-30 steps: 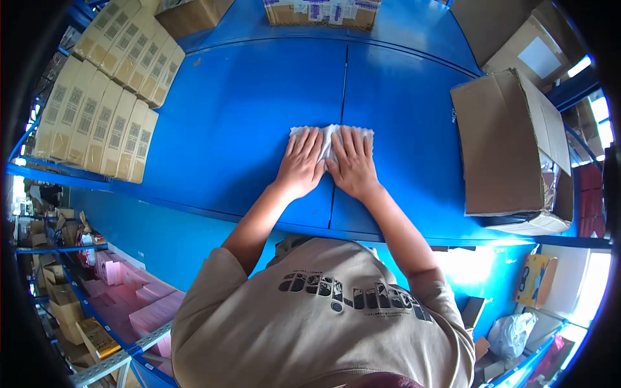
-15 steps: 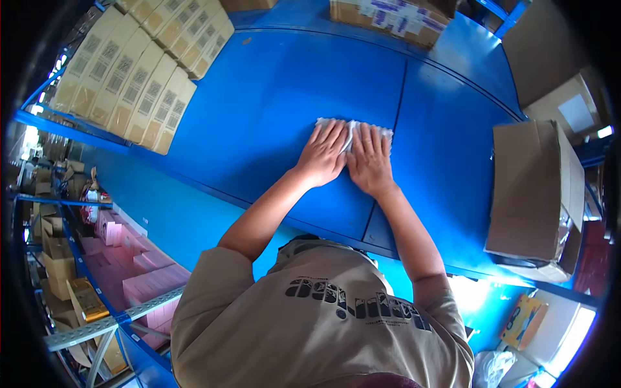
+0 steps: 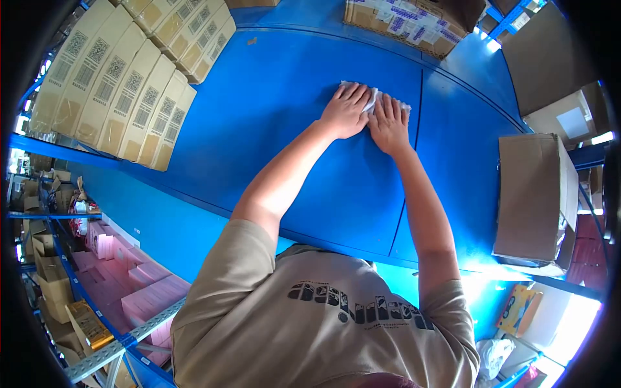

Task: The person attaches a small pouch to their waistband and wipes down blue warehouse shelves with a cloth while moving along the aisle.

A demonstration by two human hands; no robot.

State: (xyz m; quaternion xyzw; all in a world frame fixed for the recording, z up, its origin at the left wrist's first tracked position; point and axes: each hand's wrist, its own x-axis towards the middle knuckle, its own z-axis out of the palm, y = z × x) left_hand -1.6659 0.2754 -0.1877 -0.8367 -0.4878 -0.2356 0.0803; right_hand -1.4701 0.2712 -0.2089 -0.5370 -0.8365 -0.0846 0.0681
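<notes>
Flatly, left hand (image 3: pixel 347 112) and right hand (image 3: pixel 390 127) atop white cloth (image 3: pixel 373 101), grip seemingly unclenched, cloth's long axis crosswise, slightly aslant

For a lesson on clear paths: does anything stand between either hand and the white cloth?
Nothing visible does: the left hand and right hand rest on the white cloth, on the blue surface. The brown carton stands apart, to the right.

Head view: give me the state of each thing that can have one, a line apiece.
White cloth: spread, wrinkled, under both hands.
Left hand: open, palm down on the cloth.
Right hand: open, palm down on the cloth.
Right-side cardboard box: near end open, flap out.
QR-coded cartons: side by side in rows.
Clear plastic bag: crumpled.
</notes>
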